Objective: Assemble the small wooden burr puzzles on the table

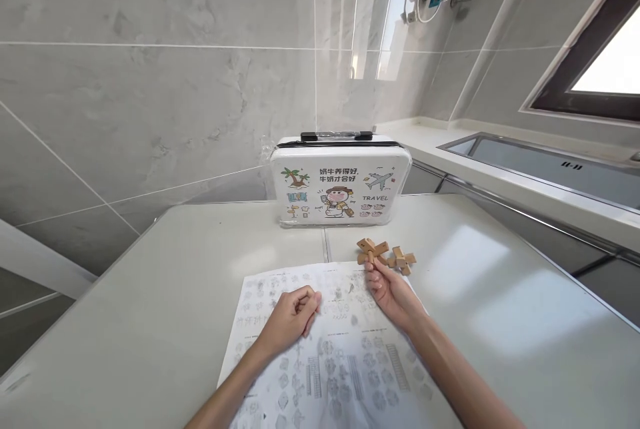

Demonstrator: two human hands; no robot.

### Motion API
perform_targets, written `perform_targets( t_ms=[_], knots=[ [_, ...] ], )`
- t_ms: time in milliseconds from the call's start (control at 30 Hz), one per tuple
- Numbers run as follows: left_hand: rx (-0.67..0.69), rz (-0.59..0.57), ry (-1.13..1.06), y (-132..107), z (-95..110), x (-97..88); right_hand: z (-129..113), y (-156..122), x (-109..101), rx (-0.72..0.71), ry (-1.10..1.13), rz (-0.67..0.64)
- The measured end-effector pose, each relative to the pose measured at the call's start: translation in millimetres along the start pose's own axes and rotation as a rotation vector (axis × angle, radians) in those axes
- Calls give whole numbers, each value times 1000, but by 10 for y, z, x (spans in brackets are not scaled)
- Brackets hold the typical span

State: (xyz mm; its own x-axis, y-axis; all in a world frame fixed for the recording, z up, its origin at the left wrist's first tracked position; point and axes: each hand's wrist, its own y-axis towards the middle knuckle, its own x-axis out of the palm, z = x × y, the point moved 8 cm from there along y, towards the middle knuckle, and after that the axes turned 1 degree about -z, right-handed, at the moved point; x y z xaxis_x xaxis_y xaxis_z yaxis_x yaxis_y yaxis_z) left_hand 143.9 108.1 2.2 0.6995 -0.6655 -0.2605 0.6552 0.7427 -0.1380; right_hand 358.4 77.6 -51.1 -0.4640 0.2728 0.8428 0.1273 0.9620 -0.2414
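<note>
My right hand (387, 289) is closed in a pinch on a small wooden puzzle piece (371, 256) at the far edge of the sheet. Right behind and around it lie several light brown wooden blocks (381, 247); whether they are joined to the held piece I cannot tell. A second cluster of wooden pieces (400, 258) sits just to the right. My left hand (295, 312) rests on the printed paper sheet (320, 349), its fingers curled into a loose fist with nothing showing in them. Faint grey diagrams of puzzle shapes cover the sheet.
A white case (340, 182) with cartoon prints and a black handle stands upright at the back of the white table (200, 269), near the tiled wall. To the right are a counter with a sink (540, 162) and a window. Pipes hang in the far corner.
</note>
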Motion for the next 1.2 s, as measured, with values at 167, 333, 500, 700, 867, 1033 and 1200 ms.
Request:
perform_targets(
  t_ms=[167, 333, 500, 700, 867, 1033, 1200],
  knots=[
    [2, -80, -89, 46, -20, -118, -32, 37, -25, -27, -27, -40],
    [22, 155, -75, 23, -86, -656, -22, 30, -33, -18, 10, -13],
    [31, 356, -59, -107, -69, -1057, 51, -55, 2, 27, -13, 29],
    [4, 393, 70, -161, -123, -1048, 212, -147, 177, 64, -235, -99],
    [58, 305, 291, -137, -99, -882, 179, -204, 252, 8, -382, -137],
    [115, 170, 574, -144, -47, -687, 123, -226, 281, -31, -434, -162],
    [140, 178, 738, -139, -28, -589, 68, -201, 235, -51, -374, -128]
  ],
)
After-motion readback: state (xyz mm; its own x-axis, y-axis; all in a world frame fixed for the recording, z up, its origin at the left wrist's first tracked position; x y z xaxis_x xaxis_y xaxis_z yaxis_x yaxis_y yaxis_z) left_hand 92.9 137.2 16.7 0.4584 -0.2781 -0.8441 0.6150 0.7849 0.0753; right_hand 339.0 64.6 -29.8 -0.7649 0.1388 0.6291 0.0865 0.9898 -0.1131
